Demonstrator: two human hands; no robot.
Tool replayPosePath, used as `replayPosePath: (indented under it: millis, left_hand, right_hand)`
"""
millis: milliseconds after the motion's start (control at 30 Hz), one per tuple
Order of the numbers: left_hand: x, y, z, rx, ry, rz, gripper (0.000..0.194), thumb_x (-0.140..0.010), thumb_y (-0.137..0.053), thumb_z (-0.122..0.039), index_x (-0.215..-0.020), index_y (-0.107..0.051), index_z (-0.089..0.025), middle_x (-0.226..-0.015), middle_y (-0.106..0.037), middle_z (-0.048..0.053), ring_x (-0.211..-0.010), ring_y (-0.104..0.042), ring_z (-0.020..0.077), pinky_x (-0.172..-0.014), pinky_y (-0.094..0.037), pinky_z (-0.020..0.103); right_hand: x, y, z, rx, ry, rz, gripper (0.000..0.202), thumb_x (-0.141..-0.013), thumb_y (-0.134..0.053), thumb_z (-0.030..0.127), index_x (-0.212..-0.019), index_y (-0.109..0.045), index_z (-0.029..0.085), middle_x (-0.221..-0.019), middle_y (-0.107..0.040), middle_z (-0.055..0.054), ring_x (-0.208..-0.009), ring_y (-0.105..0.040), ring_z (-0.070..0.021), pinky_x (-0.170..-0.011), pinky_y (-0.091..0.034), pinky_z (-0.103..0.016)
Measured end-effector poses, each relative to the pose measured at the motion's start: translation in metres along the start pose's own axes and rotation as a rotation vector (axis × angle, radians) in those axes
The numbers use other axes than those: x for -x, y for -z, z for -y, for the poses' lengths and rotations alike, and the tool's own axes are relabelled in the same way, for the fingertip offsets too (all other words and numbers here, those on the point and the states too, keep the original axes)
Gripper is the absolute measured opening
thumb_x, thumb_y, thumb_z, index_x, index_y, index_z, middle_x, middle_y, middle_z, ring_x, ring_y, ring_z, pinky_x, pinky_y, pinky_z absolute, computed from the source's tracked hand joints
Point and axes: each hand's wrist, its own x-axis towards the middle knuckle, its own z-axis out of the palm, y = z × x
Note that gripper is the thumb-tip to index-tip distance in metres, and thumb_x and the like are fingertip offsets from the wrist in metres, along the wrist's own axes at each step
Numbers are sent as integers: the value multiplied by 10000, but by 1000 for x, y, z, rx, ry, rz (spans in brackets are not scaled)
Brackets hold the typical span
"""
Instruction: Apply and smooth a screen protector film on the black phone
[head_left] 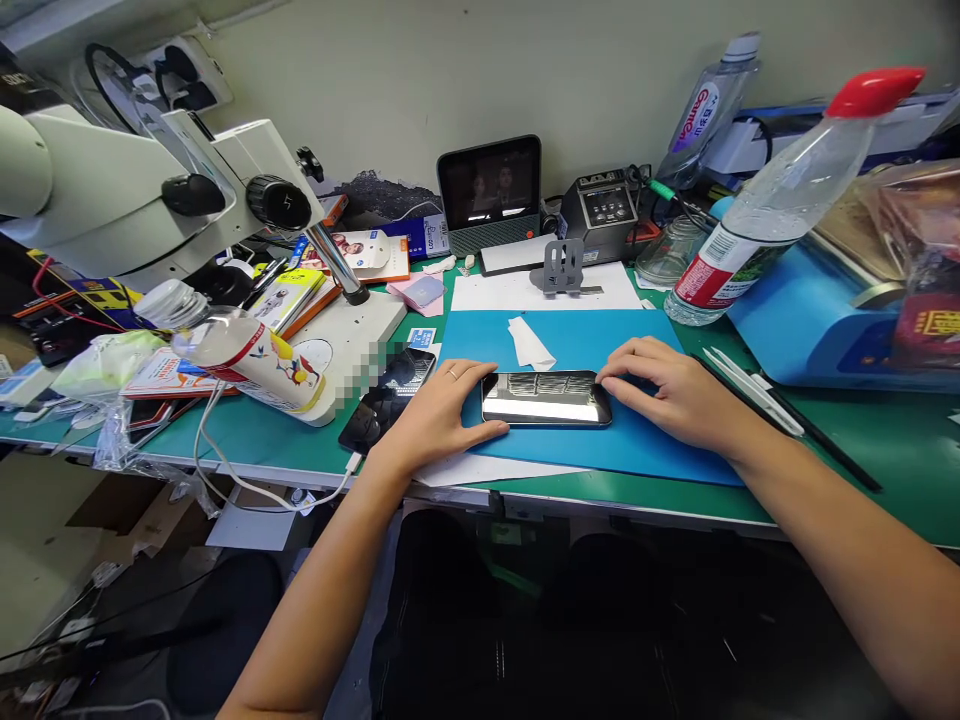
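Note:
A smartphone [547, 405] lies screen up and sideways on a blue mat [645, 445], its glossy glass throwing back bright reflections. Around its left end, my left hand [442, 412] has the fingers at the upper edge and the thumb at the lower edge. At the upper right corner, my right hand [664, 390] has thumb and forefinger closed against the phone; whether a thin film is between the fingertips cannot be made out. A folded white wipe [531, 345] rests on the mat just above the phone.
A microscope [277, 200] and a tilted, labelled bottle [255, 360] stand left; a dark phone with a white cable [274, 500] is beside my left forearm. Tweezers [750, 385] lie near my right wrist. A red-capped bottle [765, 220] and a blue machine [795, 310] stand right, a small display [491, 185] behind.

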Motion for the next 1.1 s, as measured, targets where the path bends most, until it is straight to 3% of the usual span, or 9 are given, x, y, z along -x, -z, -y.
replayPosePath:
  millis: [200, 400, 767, 1100]
  left_hand:
    - [0, 1, 1, 9, -19, -24, 620, -914, -686, -498, -1439, -470, -249, -1373, -582, 109, -1301, -503, 308, -1091, -445, 474]
    - [0, 0, 3, 27, -27, -31, 622, -905, -703, -490, -1431, -478, -247, -1391, -582, 100, -1320, -494, 292, -1110, -430, 451]
    - [-2, 3, -1, 42, 9, -23, 699, -872, -751, -456, -1455, -440, -228, -1366, -592, 114, -1305, -511, 304, -1097, -432, 467]
    - [-2, 0, 2, 112, 20, -38, 840, -842, -784, -419, -1519, -331, -215, -1365, -596, 117, -1287, -523, 313, -1088, -434, 470]
  right_hand:
    - [0, 1, 2, -37, 58, 17, 208, -947, -573, 379, -882, -733, 264, -910, -704, -85, -909, -633, -276, -797, -512, -451]
    - [-5, 2, 7, -66, 17, 48, 286, -947, -574, 473, -838, -738, 265, -861, -706, -84, -870, -626, -274, -785, -508, -449]
    - [-36, 0, 31, 66, -30, 245, 464, -937, -491, 626, -784, -737, 264, -862, -724, -99, -906, -584, -303, -788, -453, -466]
    - [-68, -26, 59, 72, 11, 369, 380, -957, -496, 482, -806, -751, 245, -881, -730, -96, -930, -560, -294, -803, -399, -452]
